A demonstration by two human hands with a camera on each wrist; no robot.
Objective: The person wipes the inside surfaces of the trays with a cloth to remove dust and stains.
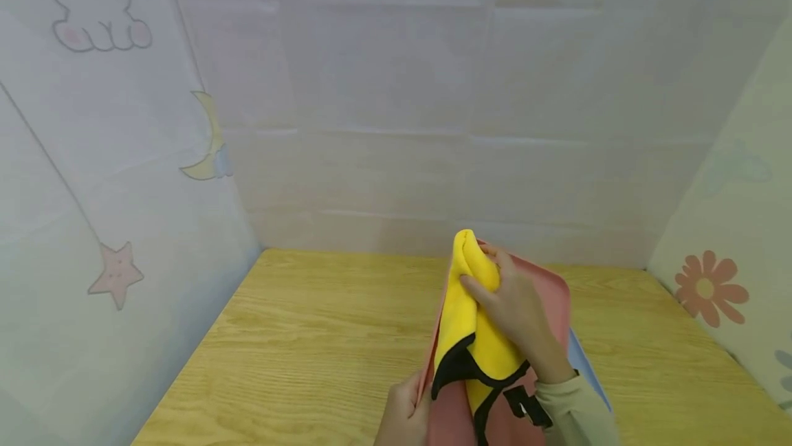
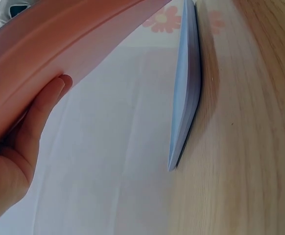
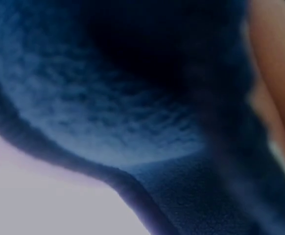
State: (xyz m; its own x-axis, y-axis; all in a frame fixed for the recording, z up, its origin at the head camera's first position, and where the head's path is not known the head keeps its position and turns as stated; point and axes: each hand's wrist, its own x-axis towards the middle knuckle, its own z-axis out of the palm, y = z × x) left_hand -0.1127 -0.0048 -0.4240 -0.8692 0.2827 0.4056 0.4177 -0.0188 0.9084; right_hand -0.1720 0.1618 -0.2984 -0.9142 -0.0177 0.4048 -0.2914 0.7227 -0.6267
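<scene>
My left hand [image 1: 405, 408] grips the near left edge of a pink tray [image 1: 553, 295], which is tilted up above the table. In the left wrist view, the fingers of that hand [image 2: 32, 129] press against the tray's smooth side [image 2: 39, 63]. With thumb and fingers my right hand [image 1: 510, 298] pinches a folded yellow cloth item with black trim [image 1: 456, 305] over the tray. The cloth's lower black-edged flaps hang down towards me. Dark bluish fabric [image 3: 108, 117] fills much of the right wrist view, blurred and very close.
A light blue tray [image 1: 584, 363] lies on the wooden table [image 1: 322, 336], partly hidden behind the pink one; the left wrist view shows its raised side [image 2: 186, 88]. Wall sheets with printed figures, including a flower [image 1: 705, 288], stand around the table.
</scene>
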